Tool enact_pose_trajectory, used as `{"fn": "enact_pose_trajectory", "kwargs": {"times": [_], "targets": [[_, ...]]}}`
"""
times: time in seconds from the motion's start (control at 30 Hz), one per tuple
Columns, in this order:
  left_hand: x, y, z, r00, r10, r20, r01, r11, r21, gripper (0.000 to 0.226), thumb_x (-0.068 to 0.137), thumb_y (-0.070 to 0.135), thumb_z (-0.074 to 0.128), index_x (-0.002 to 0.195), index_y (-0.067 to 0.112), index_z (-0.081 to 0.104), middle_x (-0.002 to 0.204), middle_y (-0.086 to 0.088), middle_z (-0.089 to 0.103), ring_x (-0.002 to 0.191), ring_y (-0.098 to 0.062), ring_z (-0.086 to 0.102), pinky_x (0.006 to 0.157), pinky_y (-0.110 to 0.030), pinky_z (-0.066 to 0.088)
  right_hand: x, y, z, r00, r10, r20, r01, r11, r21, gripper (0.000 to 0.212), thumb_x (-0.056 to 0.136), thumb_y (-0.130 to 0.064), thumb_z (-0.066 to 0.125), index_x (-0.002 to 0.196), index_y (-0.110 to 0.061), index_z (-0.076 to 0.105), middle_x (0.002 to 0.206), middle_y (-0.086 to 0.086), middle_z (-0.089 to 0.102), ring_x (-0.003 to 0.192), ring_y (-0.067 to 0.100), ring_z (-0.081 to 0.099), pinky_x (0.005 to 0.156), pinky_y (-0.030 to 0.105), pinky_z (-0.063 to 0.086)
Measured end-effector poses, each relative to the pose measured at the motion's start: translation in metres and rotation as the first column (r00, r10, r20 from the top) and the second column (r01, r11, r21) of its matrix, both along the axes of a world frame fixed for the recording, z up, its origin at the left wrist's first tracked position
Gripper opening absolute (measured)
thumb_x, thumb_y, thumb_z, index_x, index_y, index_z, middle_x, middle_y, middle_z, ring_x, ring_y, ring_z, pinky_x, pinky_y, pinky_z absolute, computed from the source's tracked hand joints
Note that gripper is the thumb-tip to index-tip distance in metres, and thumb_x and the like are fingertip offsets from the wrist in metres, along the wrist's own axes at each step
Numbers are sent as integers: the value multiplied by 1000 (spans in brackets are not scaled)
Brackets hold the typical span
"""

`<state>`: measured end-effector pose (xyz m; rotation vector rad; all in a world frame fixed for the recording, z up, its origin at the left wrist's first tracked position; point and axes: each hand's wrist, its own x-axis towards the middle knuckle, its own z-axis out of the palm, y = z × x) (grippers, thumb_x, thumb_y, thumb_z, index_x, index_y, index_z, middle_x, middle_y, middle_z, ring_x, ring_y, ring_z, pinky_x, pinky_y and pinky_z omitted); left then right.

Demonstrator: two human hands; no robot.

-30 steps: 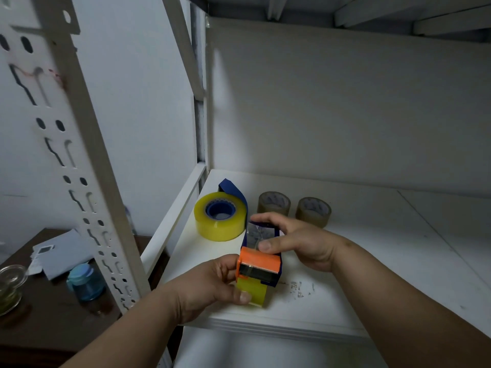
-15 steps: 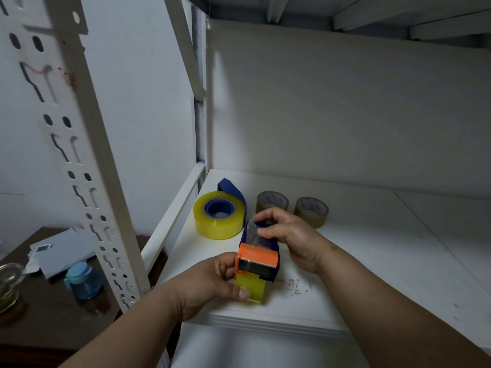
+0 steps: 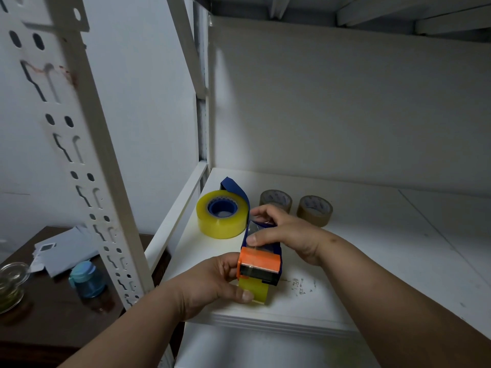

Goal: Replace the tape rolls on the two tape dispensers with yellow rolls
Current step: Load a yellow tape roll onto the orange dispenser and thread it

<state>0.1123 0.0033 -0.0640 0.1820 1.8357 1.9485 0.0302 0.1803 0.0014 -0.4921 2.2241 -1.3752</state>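
Observation:
Near the front edge of the white shelf (image 3: 372,261) I hold a blue tape dispenser with an orange front piece (image 3: 261,264). A yellow roll (image 3: 255,290) sits in it, partly hidden. My left hand (image 3: 212,285) grips the roll and the dispenser's lower end. My right hand (image 3: 284,235) pinches the dispenser's upper blue part, thumb on its clear flap. Behind, a second blue dispenser (image 3: 235,188) lies on its side with a yellow roll (image 3: 221,215) on its hub. Two brown rolls (image 3: 276,200) (image 3: 314,209) lie flat further back.
A perforated white upright (image 3: 87,168) of the rack stands at the left. Beyond it, a dark side table (image 3: 47,309) carries a blue jar (image 3: 89,278), papers (image 3: 63,251) and a glass jar (image 3: 10,285). Another shelf board spans overhead.
My right hand has slid along the dispenser's top, from the orange front toward its far blue end and back a little. The left hand keeps its grip on the roll.

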Motion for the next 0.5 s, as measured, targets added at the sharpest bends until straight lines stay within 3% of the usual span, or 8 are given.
{"fn": "enact_pose_trajectory", "kwargs": {"times": [0.17, 0.23, 0.4, 0.5], "targets": [[-1, -1, 0, 1000, -5, -30, 5, 1000, -26, 49, 75, -10, 73, 117, 14, 68, 112, -7, 74, 108, -22, 68, 95, -33, 51, -5, -10, -8, 983, -168, -71, 165, 985, -51, 30, 76, -31, 73, 101, -24, 59, 103, 4, 62, 83, 12, 61, 59, 18, 45], [-1, 0, -2, 999, 15, -28, -15, 1000, -3, 49, 74, -8, 74, 118, 11, 67, 113, -10, 74, 107, -23, 67, 97, -36, 51, -6, -11, -11, 978, -191, -80, 183, 979, -91, 20, 80, -28, 72, 97, -24, 61, 95, 1, 62, 77, 9, 61, 53, 15, 45], [-4, 2, -5, 999, 25, -44, -25, 1000, 2, 53, 71, -3, 75, 122, 0, 62, 116, -16, 71, 106, -26, 65, 98, -38, 50, -8, -6, -15, 971, -231, -66, 219, 964, -148, 10, 83, -31, 69, 87, -24, 65, 87, 2, 66, 74, 13, 65, 65, 28, 52], [-4, 1, -5, 999, 16, -34, -16, 1000, 5, 55, 71, -4, 75, 123, -2, 61, 118, -19, 69, 106, -28, 65, 101, -41, 49, -9, -3, -13, 967, -234, -101, 223, 969, -109, 10, 89, -33, 62, 87, -24, 66, 83, -5, 70, 73, 9, 65, 65, 26, 51]]}}
